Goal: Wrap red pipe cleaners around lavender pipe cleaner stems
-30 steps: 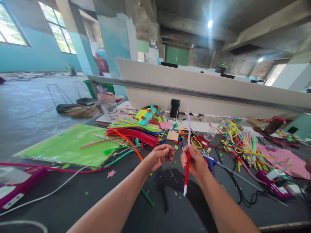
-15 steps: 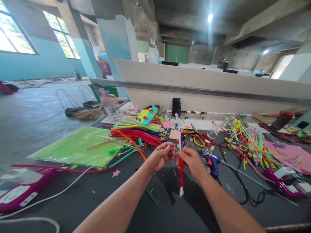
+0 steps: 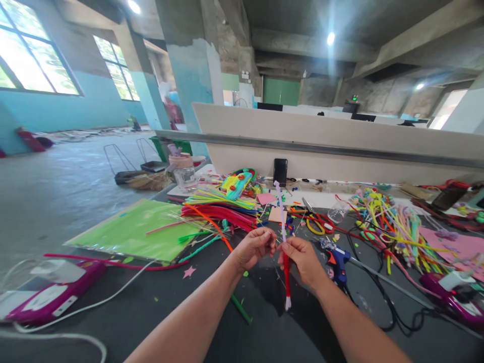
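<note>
My right hand (image 3: pixel 300 256) is closed around the middle of an upright pipe cleaner stem (image 3: pixel 282 214). The stem is lilac above the fingers, with a small curled tip. Below them it is red, ending in several whitish strands. Close beside it on the left, my left hand (image 3: pixel 257 248) has thumb and fingertips pinched together. A thin pale strand seems to show at those fingertips, but I cannot make out what it is. Right of my hands lies a blue glue gun (image 3: pixel 338 262). Behind them are yellow-handled scissors (image 3: pixel 315 226).
Bundled pipe cleaners (image 3: pixel 223 214) lie at the back left, by a green sheet in clear wrapping (image 3: pixel 128 232). A tangled pile of pipe cleaners (image 3: pixel 393 222) is at right. Purple power strips (image 3: pixel 56 292) with cables flank the dark table. A phone (image 3: pixel 280 172) leans on the partition.
The camera view has turned slightly left and up, so everything sits a little further right and lower. Both hands keep nearly the same pose around the stem.
</note>
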The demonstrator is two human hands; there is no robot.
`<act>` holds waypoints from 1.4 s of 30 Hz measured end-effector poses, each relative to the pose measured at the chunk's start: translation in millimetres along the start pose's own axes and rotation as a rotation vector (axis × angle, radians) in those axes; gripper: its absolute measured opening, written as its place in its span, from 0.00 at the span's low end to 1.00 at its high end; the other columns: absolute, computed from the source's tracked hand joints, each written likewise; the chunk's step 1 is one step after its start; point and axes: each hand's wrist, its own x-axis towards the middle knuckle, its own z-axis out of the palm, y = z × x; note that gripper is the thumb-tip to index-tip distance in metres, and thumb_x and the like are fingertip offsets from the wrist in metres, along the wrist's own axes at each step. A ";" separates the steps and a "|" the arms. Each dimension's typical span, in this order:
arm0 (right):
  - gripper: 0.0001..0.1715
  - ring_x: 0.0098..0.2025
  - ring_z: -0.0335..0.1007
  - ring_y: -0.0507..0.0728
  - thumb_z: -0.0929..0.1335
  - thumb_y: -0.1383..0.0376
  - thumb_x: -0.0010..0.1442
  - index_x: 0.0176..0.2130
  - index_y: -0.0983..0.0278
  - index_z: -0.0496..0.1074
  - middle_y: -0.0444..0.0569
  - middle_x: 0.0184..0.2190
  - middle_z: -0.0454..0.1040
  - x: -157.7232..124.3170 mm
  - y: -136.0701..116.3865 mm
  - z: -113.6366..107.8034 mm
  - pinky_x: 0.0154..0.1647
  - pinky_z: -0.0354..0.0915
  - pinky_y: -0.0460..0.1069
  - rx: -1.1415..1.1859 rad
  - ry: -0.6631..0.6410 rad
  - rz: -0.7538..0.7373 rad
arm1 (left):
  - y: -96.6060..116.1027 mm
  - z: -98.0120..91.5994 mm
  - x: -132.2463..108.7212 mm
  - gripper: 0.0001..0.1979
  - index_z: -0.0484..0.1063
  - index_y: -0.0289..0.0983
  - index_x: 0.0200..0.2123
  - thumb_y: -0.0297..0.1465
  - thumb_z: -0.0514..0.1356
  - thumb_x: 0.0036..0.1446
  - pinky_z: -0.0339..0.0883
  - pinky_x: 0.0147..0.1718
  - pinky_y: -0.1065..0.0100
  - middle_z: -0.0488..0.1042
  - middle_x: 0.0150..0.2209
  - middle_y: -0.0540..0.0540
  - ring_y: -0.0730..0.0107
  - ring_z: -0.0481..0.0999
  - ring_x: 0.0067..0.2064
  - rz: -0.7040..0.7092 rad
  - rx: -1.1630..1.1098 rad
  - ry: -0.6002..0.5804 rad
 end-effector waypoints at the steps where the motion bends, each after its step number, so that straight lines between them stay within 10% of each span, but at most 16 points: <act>1: 0.14 0.17 0.66 0.50 0.68 0.55 0.55 0.31 0.65 0.71 0.44 0.19 0.73 -0.1 0.1 0.0 0.18 0.61 0.44 0.003 -0.007 -0.005 | 0.6 0.5 -0.3 0.12 0.72 0.33 0.37 0.35 0.61 0.53 0.63 0.25 0.71 0.71 0.26 0.46 0.72 0.72 0.26 0.004 -0.011 -0.003; 10: 0.14 0.19 0.65 0.50 0.69 0.56 0.54 0.33 0.64 0.71 0.44 0.21 0.72 1.2 -9.2 -4.9 0.18 0.58 0.44 0.159 0.096 -0.058 | -2.6 5.5 -0.9 0.20 0.69 0.35 0.46 0.34 0.63 0.49 0.65 0.27 0.70 0.72 0.35 0.42 0.69 0.73 0.30 -0.046 0.041 -0.079; 20: 0.14 0.21 0.56 0.48 0.69 0.55 0.52 0.31 0.64 0.73 0.43 0.22 0.66 12.6 -3.7 -19.8 0.18 0.51 0.43 0.051 0.354 -0.211 | -8.2 17.7 0.0 0.15 0.67 0.33 0.38 0.38 0.61 0.52 0.52 0.16 0.79 0.68 0.24 0.48 0.80 0.66 0.20 -0.261 0.357 -0.181; 34: 0.14 0.20 0.55 0.47 0.70 0.60 0.51 0.39 0.62 0.71 0.41 0.24 0.66 9.1 -10.1 -18.4 0.19 0.52 0.44 -0.088 0.084 -0.131 | -11.5 16.4 0.7 0.15 0.67 0.33 0.31 0.40 0.62 0.50 0.45 0.14 0.78 0.68 0.24 0.49 0.84 0.59 0.17 -0.207 0.384 -0.146; 42: 0.11 0.18 0.57 0.48 0.68 0.60 0.53 0.36 0.63 0.71 0.40 0.21 0.65 13.0 -10.7 -29.5 0.19 0.56 0.45 -0.207 0.240 -0.239 | -13.7 16.9 2.2 0.13 0.66 0.34 0.30 0.37 0.63 0.47 0.48 0.13 0.79 0.71 0.24 0.49 0.82 0.62 0.17 -0.249 0.502 -0.049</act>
